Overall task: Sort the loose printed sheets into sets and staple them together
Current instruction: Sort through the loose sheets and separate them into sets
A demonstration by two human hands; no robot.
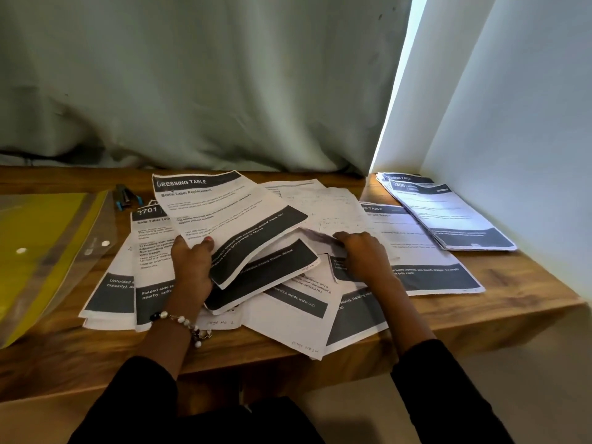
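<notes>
Several loose printed sheets (pixel 288 302) with dark header bands lie fanned across the wooden table. My left hand (pixel 192 264) grips a small stack of sheets headed "DRESSING TABLE" (pixel 217 213) by its left edge and lifts it off the pile. My right hand (pixel 365 254) rests on the pile to the right, its fingers curled on the edge of a sheet there. A neat stack of sheets (pixel 448 213) lies at the far right by the wall. A black and blue stapler (pixel 125 196) sits at the back left, away from both hands.
A clear and yellow plastic folder (pixel 41 251) lies on the left of the table (pixel 512 302). A grey curtain hangs behind the table. A white wall closes off the right side. Some sheets overhang the table's front edge.
</notes>
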